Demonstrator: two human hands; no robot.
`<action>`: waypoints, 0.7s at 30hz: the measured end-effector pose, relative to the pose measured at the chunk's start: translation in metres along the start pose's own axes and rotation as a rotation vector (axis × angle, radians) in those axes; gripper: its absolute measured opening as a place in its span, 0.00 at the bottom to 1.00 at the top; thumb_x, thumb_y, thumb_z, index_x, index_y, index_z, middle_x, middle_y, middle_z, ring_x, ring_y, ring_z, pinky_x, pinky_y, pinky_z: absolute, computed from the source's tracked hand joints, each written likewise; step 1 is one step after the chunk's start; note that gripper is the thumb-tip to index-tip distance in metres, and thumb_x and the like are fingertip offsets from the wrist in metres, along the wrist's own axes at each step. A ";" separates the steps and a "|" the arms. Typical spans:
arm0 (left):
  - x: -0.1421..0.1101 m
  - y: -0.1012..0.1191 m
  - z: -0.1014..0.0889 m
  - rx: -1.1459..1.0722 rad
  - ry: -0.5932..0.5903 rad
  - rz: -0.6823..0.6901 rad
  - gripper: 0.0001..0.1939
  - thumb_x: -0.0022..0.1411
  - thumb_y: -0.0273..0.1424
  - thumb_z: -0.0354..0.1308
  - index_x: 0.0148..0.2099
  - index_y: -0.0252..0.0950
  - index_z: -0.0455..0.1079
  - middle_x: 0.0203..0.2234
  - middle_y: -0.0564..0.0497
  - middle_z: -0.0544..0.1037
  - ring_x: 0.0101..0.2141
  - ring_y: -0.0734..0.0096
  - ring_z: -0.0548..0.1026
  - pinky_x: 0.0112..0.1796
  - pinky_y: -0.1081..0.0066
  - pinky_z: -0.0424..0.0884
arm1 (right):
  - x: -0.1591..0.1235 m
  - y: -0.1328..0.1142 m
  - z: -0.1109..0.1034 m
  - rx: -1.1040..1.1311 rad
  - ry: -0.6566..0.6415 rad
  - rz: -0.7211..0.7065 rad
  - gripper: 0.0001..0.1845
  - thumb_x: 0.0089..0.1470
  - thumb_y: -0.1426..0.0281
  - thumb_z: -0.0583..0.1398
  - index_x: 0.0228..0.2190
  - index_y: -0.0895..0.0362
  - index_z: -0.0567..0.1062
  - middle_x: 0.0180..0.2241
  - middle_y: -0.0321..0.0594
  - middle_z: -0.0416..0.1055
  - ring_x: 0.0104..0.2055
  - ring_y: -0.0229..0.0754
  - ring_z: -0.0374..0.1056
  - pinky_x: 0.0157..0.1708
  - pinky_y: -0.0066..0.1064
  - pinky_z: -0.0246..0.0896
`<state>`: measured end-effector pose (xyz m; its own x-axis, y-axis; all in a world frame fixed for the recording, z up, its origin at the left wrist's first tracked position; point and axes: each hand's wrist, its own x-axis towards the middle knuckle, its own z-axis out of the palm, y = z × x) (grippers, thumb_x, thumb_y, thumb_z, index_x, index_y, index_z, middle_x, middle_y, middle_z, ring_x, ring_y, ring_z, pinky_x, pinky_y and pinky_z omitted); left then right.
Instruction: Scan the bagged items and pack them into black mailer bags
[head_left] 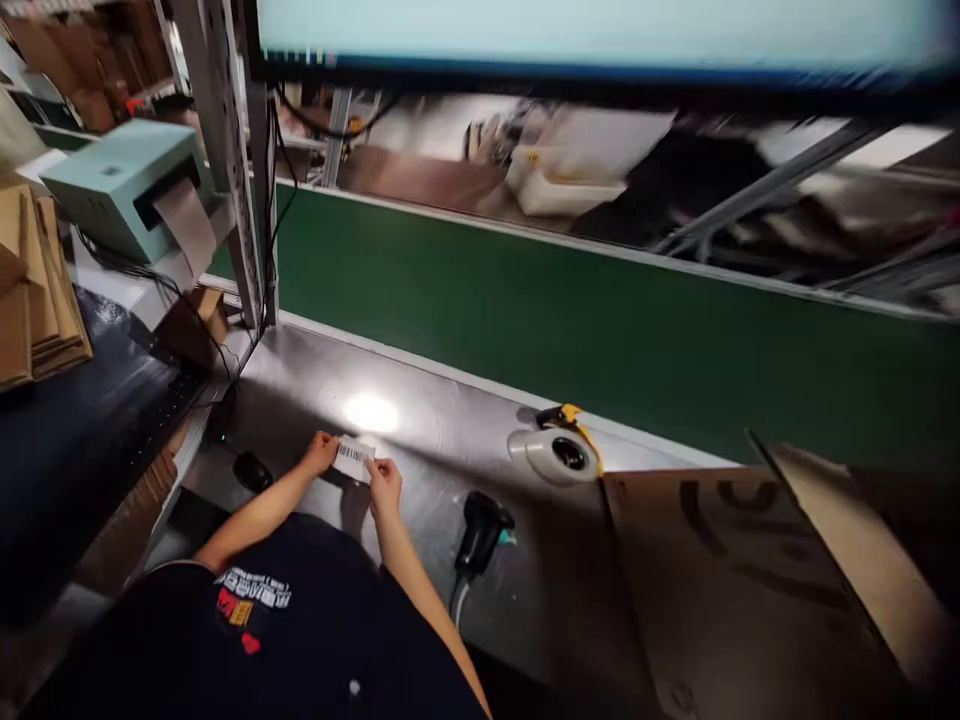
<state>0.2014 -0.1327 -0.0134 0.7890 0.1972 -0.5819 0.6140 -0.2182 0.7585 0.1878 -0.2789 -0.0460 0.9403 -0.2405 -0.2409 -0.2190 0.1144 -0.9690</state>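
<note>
Between my two hands a small white barcode label [354, 459] is stretched out, its printed side facing up. My left hand [322, 453] pinches its left end, while my right hand [385, 486] grips the right end. Both are held over the shiny metal table [435, 425]. To the right of my right hand lies a black handheld barcode scanner [481, 532] with a cable. A black computer mouse [252, 472] rests left of my left hand.
A tape dispenser [559, 450] with a white roll stands near the green conveyor belt [480, 290]. An open cardboard box [720, 580] takes up the right side. At left are a label printer [124, 185] and folded cardboard [37, 290]. A monitor [600, 50] hangs above.
</note>
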 end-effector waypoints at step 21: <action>-0.056 -0.009 -0.094 -0.249 0.074 0.243 0.11 0.57 0.24 0.67 0.31 0.36 0.65 0.22 0.58 0.69 0.25 0.76 0.65 0.31 0.74 0.59 | -0.021 0.013 -0.011 -0.078 -0.131 0.088 0.32 0.50 0.41 0.64 0.42 0.53 0.70 0.43 0.43 0.77 0.39 0.42 0.73 0.37 0.34 0.68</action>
<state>0.1500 -0.0514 0.0401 0.9017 0.2394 -0.3601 0.3773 -0.0290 0.9256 0.1626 -0.2828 -0.0542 0.9415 -0.1045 -0.3205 -0.3165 0.0532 -0.9471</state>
